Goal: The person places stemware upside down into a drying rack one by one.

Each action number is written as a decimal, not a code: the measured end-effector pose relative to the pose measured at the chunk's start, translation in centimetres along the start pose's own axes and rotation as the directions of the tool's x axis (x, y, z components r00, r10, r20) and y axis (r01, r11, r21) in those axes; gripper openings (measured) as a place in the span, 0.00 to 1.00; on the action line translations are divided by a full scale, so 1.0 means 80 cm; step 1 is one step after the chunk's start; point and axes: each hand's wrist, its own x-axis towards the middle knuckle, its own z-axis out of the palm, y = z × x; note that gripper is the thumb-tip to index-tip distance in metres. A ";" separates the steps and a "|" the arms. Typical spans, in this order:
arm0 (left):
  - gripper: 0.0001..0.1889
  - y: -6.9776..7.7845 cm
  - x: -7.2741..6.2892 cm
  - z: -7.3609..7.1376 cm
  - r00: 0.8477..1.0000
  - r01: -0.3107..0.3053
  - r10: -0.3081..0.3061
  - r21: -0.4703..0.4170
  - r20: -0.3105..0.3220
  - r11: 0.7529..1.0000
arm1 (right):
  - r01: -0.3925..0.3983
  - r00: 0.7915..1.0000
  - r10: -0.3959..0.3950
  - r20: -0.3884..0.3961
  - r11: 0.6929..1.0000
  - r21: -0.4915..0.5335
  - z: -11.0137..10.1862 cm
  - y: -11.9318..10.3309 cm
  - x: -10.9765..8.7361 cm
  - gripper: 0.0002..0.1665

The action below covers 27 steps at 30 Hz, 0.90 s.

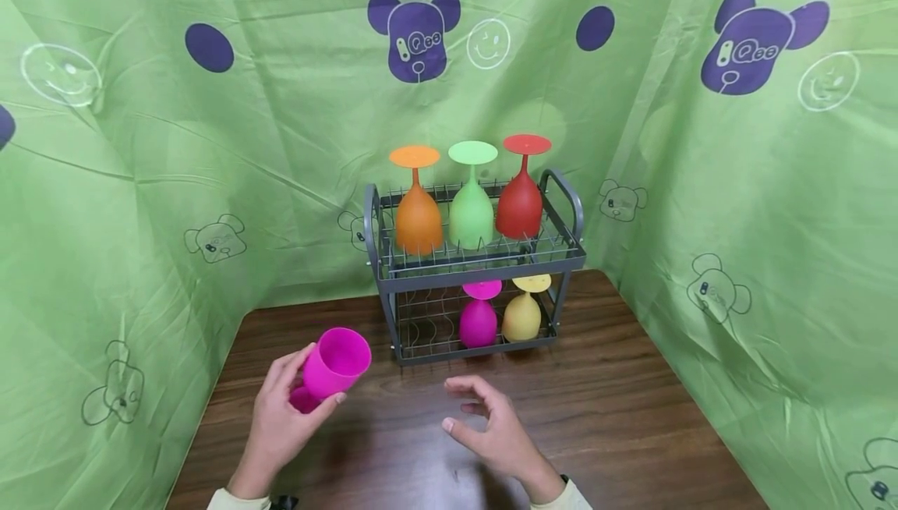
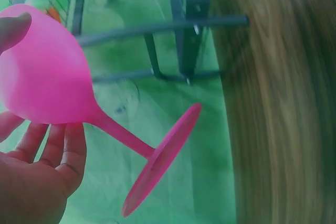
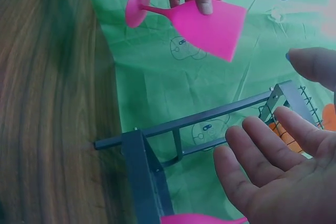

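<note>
My left hand (image 1: 284, 409) grips a pink wine goblet (image 1: 337, 362) by its bowl, above the table's left part. The bowl's mouth faces up and tilts toward the head camera. In the left wrist view the goblet's stem and round foot (image 2: 161, 160) point away from the palm. My right hand (image 1: 494, 428) hovers in front of the rack, its fingers loosely bent and apart, touching nothing. Both hands are before a grey two-tier dish rack (image 1: 484, 268). Upside down on its lower tier stand a magenta goblet (image 1: 479, 323) and a yellow goblet (image 1: 522, 316).
On the upper tier, an orange goblet (image 1: 418, 217), a light green goblet (image 1: 471, 214) and a red goblet (image 1: 520, 202) stand inverted. The rack rests at the back of a brown wooden table (image 1: 596, 409). Green printed cloth (image 1: 295, 104) encloses the table on three sides.
</note>
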 end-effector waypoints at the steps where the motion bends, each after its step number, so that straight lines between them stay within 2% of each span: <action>1: 0.52 0.005 -0.002 0.003 1.000 -0.015 0.015 0.004 0.019 1.000 | 0.009 1.000 -0.009 -0.001 1.000 -0.008 -0.001 -0.001 0.000 0.29; 6: 0.51 0.030 -0.014 0.019 0.990 -0.089 0.092 -0.026 0.111 0.996 | 0.045 0.999 -0.045 0.006 0.999 -0.028 -0.002 -0.005 0.002 0.32; 10: 0.49 0.047 -0.026 0.036 0.971 -0.126 0.138 -0.073 0.195 0.989 | 0.051 0.999 -0.050 0.018 0.999 -0.018 -0.001 -0.008 0.003 0.35; 13: 0.48 0.055 -0.034 0.048 0.951 -0.156 0.177 -0.101 0.254 0.983 | 0.050 0.998 -0.049 0.029 0.999 -0.007 0.001 -0.007 0.003 0.39; 16: 0.48 0.062 -0.039 0.058 0.924 -0.191 0.222 -0.127 0.311 0.973 | 0.036 0.998 -0.036 0.046 0.999 0.007 0.004 -0.005 0.001 0.43; 22: 0.48 0.069 -0.047 0.075 0.867 -0.345 0.359 -0.103 0.345 0.933 | 0.091 0.993 -0.090 0.081 0.996 -0.006 0.011 0.007 -0.003 0.44; 24: 0.49 0.071 -0.049 0.080 0.854 -0.381 0.385 -0.083 0.351 0.921 | 0.090 0.992 -0.089 0.087 0.996 -0.005 0.012 0.009 -0.005 0.42; 27: 0.49 0.074 -0.052 0.085 0.843 -0.402 0.394 -0.058 0.366 0.914 | 0.055 0.995 -0.054 0.087 0.998 -0.010 0.011 0.010 -0.008 0.40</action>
